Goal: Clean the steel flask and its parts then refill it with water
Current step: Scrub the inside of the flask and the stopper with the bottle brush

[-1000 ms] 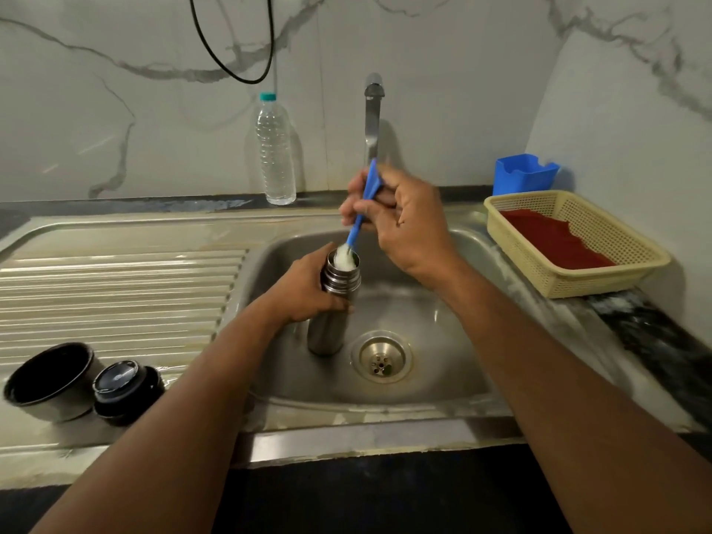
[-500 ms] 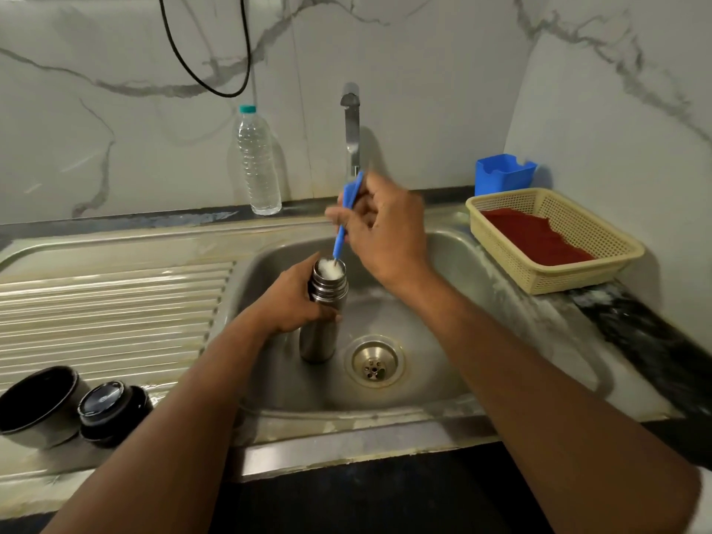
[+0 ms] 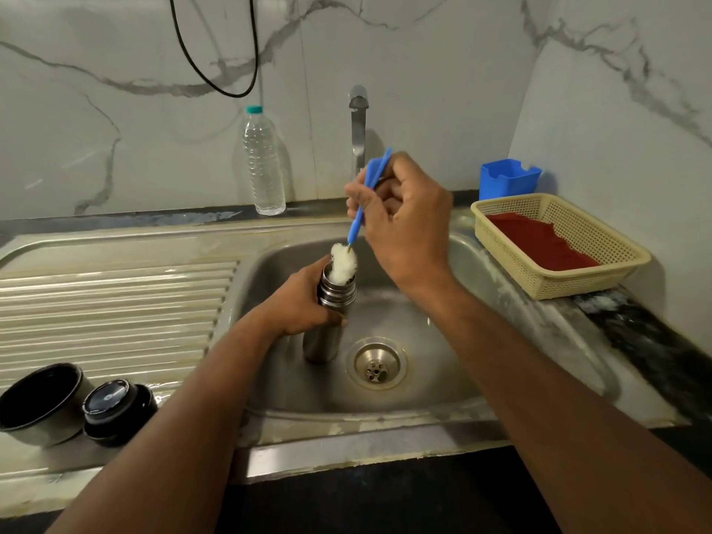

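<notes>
The steel flask stands upright in the sink basin, just left of the drain. My left hand grips its upper body below the ridged neck. My right hand holds the blue handle of a bottle brush above the flask. The brush's white foamy head sticks partly out of the flask's mouth. On the draining board at the lower left sit the flask's cup lid and its black stopper.
A tap rises behind the sink, no water running. A clear plastic water bottle stands at the wall. At the right, a yellow basket holds a red cloth, with a blue holder behind it. A black cable hangs on the wall.
My right hand has pulled the brush upward, so more of the white head shows above the flask's mouth. My left hand keeps its grip on the flask.
</notes>
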A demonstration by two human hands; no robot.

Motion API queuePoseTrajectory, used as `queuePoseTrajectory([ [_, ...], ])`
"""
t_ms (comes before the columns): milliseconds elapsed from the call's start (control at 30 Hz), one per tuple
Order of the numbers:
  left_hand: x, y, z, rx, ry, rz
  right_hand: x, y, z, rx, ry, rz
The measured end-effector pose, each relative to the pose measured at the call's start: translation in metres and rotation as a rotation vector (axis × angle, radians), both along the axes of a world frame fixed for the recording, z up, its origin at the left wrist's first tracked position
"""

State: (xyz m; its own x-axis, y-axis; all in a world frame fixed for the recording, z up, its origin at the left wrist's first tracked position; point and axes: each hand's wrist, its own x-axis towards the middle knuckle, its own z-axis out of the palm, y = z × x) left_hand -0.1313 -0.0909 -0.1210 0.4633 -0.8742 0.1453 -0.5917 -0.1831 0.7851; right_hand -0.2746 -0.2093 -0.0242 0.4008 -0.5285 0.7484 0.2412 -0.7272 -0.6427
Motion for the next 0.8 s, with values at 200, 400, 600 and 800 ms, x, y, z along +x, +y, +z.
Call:
queuePoseTrajectory([
  [200, 0.000, 0.001, 0.002, -0.024, 0.054, -0.007, 0.003, 0.018, -0.019, -0.041, 0.225, 0.168],
  [400, 0.001, -0.001, 0.004, -0.009, 0.049, 0.037, 0.004, 0.017, -0.013, -0.082, 0.048, 0.061],
  [600, -0.005, 0.000, 0.007, 0.003, -0.027, 0.136, 0.013, 0.006, -0.011, -0.003, 0.034, 0.009],
  [800, -0.007, 0.000, 0.009, 0.008, -0.036, 0.171, 0.011, 0.011, -0.011, -0.035, 0.031, -0.056],
])
